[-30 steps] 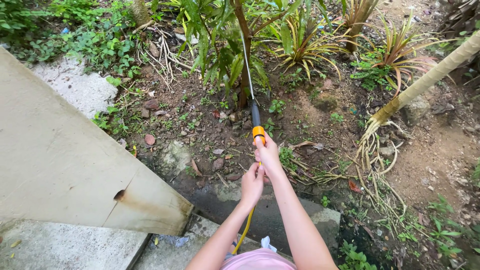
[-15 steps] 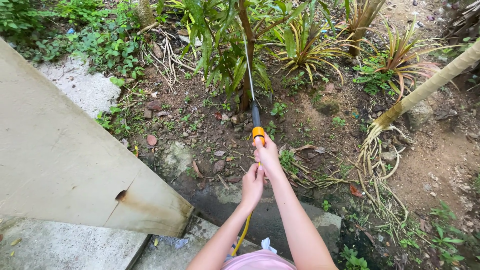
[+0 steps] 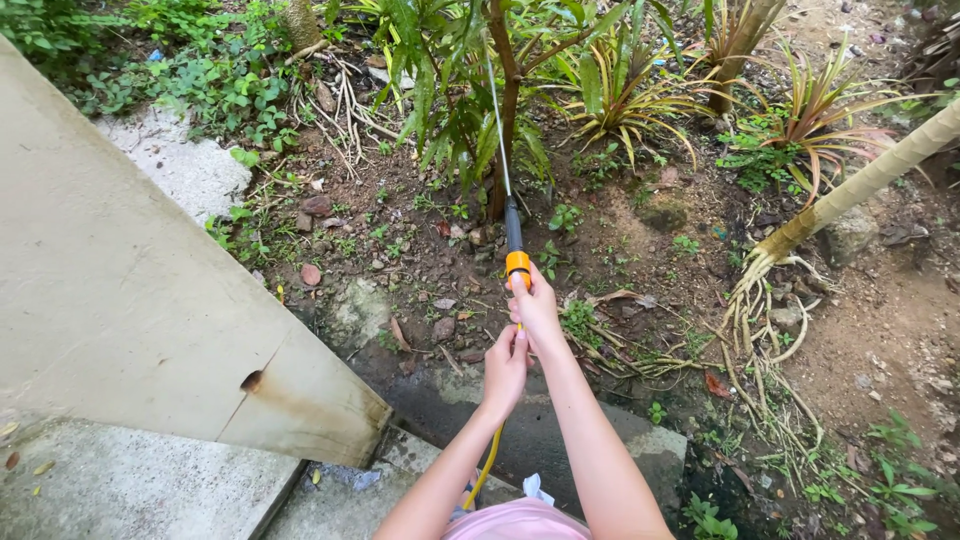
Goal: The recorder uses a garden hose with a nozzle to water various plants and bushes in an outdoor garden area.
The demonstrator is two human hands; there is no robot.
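**Both hands on the hose nozzle, jet aimed at the shrub**

The right hand [image 3: 537, 310] was closed around the hose nozzle [image 3: 516, 250], its fingers wrapped just below the orange collar, with the dark barrel pointing away from the person toward the garden bed. The left hand [image 3: 505, 368] was shut on the yellow hose [image 3: 487, 462] just behind and touching the right hand, and the hose ran down between the forearms to the bottom edge of the view. A thin water jet [image 3: 497, 130] left the tip of the nozzle and rose toward the leaves of the shrub [image 3: 500, 110], whose reddish stem stood in the soil just beyond the nozzle.

The soil [image 3: 420, 270] around the stem was dark, strewn with small stones and dry leaves. A pale concrete slab [image 3: 110, 300] filled the left side, its corner stained with rust. To the right a slanted palm trunk [image 3: 860, 185] met the ground in a spread of bare roots, and spiky striped plants [image 3: 800, 110] grew behind it. Low green weeds lined the far left corner of the bed
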